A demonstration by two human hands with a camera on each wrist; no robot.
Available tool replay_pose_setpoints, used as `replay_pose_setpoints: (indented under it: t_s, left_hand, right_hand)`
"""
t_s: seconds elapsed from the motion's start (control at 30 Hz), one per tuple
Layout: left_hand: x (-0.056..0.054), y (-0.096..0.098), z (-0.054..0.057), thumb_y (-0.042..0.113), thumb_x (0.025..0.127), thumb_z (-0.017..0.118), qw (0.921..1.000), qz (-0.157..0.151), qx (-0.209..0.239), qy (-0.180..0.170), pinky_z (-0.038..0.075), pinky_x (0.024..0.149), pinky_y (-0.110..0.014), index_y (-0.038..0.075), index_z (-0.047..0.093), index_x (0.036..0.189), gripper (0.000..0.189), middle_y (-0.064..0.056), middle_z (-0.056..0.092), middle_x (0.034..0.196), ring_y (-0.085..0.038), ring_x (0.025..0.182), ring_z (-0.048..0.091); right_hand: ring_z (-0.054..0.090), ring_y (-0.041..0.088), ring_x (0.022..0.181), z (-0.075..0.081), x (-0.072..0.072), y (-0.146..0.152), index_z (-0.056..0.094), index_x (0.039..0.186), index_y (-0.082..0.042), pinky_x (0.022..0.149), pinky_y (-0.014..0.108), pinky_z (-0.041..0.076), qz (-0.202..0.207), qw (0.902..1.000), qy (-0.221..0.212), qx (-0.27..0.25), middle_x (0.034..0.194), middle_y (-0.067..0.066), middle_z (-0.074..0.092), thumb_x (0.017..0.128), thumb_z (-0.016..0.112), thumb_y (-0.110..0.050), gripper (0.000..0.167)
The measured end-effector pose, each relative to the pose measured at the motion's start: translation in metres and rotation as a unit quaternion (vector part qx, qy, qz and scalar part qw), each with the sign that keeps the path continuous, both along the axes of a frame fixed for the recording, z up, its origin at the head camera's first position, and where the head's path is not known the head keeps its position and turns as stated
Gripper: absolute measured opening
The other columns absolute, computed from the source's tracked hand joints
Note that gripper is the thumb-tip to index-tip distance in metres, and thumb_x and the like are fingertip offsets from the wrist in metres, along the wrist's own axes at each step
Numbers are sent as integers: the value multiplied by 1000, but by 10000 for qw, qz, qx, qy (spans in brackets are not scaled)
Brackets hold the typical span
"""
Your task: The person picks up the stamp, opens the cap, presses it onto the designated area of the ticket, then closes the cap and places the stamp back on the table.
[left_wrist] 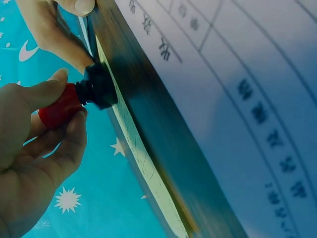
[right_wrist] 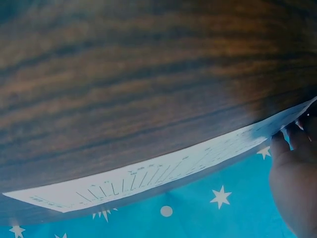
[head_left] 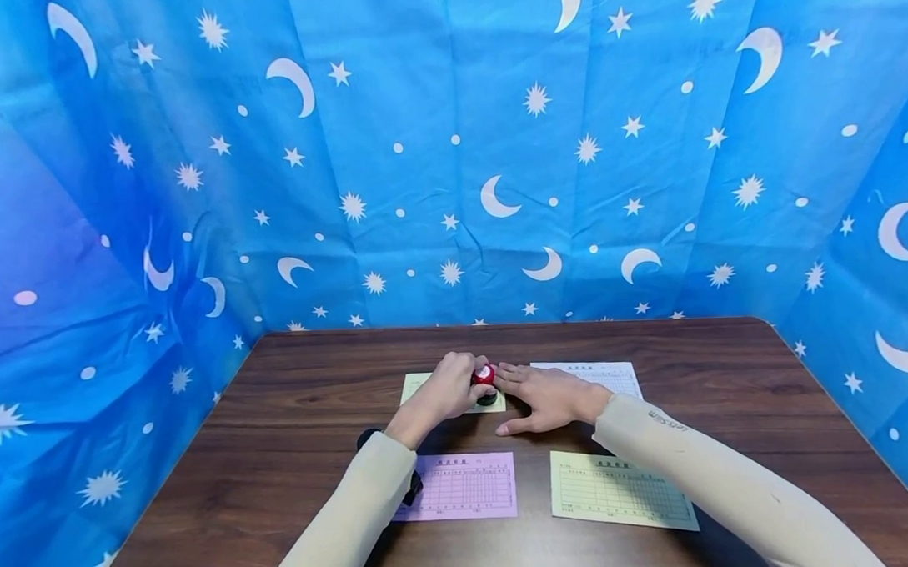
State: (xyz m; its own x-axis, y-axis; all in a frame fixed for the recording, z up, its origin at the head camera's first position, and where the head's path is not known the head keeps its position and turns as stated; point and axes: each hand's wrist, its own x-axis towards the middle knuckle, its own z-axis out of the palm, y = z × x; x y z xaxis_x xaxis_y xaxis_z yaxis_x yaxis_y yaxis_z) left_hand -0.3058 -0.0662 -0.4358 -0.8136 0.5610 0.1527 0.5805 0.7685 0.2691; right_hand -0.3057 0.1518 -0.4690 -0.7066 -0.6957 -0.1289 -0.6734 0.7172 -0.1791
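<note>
My left hand [head_left: 450, 387] grips the red knob of a stamp [head_left: 484, 373], its thumb and fingers around the knob. The stamp's black base [left_wrist: 101, 85] stands upright on a pale yellow printed form [head_left: 414, 385] at the back middle of the table. Much of that form is covered by the hand and stamp. Just right of the stamp, my right hand [head_left: 544, 397] lies palm down with its fingers extended, fingertips by the stamp and the form's right edge. In the right wrist view only part of the right hand [right_wrist: 294, 176] shows, at the right edge.
A white printed form [head_left: 592, 376] lies at the back right, partly behind the right hand. Nearer me are a purple form [head_left: 469, 486] on the left and a yellow-green form [head_left: 611, 488] under the right forearm. The brown wooden table [head_left: 315, 380] backs onto a blue star-and-moon curtain [head_left: 435, 167].
</note>
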Motion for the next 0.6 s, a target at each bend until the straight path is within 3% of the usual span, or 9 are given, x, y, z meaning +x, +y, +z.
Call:
replay_pose_setpoints:
  t_s: [0.33,0.6]
  left_hand:
    - [5,0,-9,27,97,77,9998,32,56,-197,60,81,-31,0,71,123,37,-14,73,103,-18,86,65]
    - [0,-3,-4,25,97,78,9999,-52,75,81,61,80,-33,1,72,117,32,-14,74,99,-19,85,66]
  right_hand:
    - [22,22,164,-4,4,0,29,166,-18,130,46,31,-7,10000,-52,82,177,0,20,93,49,-83,100]
    - [22,23,164,-1,1,-4,28,167,-17,130,46,31,-12,10000,73,27,177,3,21,93,48,-82,101]
